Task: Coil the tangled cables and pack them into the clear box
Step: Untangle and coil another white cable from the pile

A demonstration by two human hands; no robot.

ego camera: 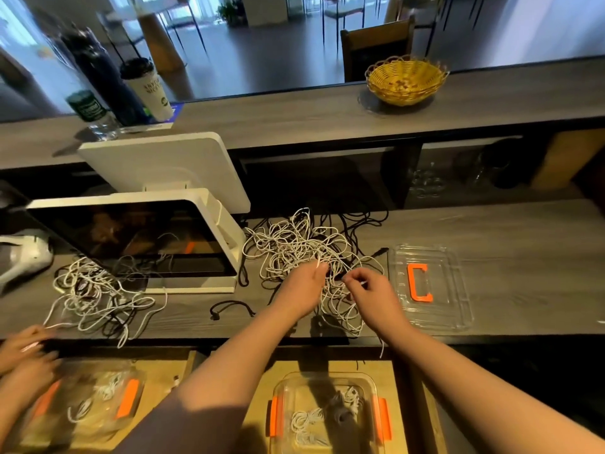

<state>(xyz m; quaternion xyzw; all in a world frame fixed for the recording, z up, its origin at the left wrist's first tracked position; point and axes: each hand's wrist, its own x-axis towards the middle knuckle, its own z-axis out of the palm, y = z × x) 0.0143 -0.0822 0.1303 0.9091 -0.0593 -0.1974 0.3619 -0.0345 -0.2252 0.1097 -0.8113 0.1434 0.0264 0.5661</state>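
Note:
A tangled heap of white and black cables (294,250) lies on the grey counter in front of me. My left hand (302,286) is in the heap and pinches a white cable end that sticks up. My right hand (370,293), just to its right, pinches another white strand. Below the counter edge a clear box with orange clips (284,417) stands on a wooden surface, with coiled white cables inside. Its clear lid with an orange handle (458,290) lies flat on the counter to the right of my hands.
A second cable tangle (95,296) lies at the left, where another person's hands (26,358) work above a second clear box (91,401). A white point-of-sale terminal (147,237) stands behind it. A yellow basket (406,80) and cups (147,90) sit on the raised shelf.

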